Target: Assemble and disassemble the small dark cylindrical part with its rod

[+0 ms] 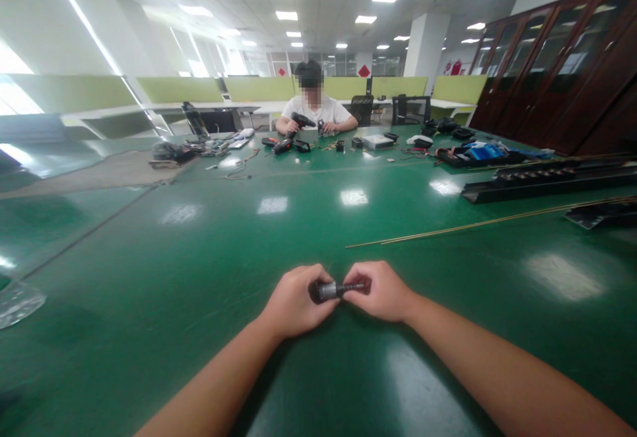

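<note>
Close in front of me, just over the green table, both hands meet at a small cylindrical part (328,290). It has a silver body, a dark end and a thin dark ridged shaft, and looks like a small motor, but I cannot make out its exact kind. My left hand (301,301) is closed around the dark end and the silver body. Fingers of my right hand (379,292) are curled in a pinch at the shaft, whose tip lies between thumb and fingers. The part lies roughly level, shaft to the right.
Across the green table (223,238) sits a person (318,109) holding a power drill (302,121) and a small dark part. Electronics and tools crowd the far edge. Thin brass rods (448,227) and black metal rails (547,182) lie right; a clear dish (20,301) is left.
</note>
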Demonstrator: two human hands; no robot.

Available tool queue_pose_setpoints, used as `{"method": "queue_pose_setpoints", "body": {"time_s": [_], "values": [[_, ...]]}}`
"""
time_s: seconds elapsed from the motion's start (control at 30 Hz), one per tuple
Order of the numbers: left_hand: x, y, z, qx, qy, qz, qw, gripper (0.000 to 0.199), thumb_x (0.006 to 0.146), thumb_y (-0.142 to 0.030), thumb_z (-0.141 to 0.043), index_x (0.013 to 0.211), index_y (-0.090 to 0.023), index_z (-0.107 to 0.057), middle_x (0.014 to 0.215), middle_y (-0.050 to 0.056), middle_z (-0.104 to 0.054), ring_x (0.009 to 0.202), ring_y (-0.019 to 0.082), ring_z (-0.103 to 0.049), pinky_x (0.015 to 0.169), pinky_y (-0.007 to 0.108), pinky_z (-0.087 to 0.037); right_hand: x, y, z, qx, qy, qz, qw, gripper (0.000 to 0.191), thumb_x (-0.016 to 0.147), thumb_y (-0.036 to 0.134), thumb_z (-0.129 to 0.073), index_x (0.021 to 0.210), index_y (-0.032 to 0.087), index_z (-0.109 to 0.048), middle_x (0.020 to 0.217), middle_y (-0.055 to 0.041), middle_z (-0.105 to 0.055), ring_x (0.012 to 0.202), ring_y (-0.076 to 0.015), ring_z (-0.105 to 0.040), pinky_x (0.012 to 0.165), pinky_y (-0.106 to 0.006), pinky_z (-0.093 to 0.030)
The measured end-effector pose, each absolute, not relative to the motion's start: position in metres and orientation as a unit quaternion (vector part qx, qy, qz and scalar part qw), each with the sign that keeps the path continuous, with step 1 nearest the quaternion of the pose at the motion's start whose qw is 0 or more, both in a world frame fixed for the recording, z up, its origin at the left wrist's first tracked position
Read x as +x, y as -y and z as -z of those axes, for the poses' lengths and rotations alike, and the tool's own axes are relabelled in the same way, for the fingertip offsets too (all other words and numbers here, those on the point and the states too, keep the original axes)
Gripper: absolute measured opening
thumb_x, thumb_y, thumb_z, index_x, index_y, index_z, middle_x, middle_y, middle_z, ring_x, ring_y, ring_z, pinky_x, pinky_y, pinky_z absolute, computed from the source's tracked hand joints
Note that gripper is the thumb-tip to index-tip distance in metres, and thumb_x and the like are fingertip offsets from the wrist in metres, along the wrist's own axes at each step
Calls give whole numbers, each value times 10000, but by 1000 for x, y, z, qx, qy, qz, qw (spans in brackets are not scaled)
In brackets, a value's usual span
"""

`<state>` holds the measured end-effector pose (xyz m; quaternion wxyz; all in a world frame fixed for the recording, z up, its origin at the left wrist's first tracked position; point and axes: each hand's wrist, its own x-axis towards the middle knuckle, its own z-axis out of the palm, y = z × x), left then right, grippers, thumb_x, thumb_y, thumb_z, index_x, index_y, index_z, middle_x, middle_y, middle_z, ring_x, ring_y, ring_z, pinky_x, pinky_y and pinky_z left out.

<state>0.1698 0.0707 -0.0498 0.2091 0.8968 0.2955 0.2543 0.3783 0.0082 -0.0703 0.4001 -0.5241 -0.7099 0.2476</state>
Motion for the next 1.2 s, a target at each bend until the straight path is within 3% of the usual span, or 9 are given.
{"method": "queue_pose_setpoints", "body": {"time_s": [1.2], "values": [[164,-79,48,881,-310,-292,205,177,757,-304,-718,888,-209,-646,836,4,-695,753,165,-655,712,278,-488,380,-12,68,-548,650,-281,446,98,740,219,-697,815,156,-690,659,-5,-641,565,-117,-549,539,-217,-419]]}}
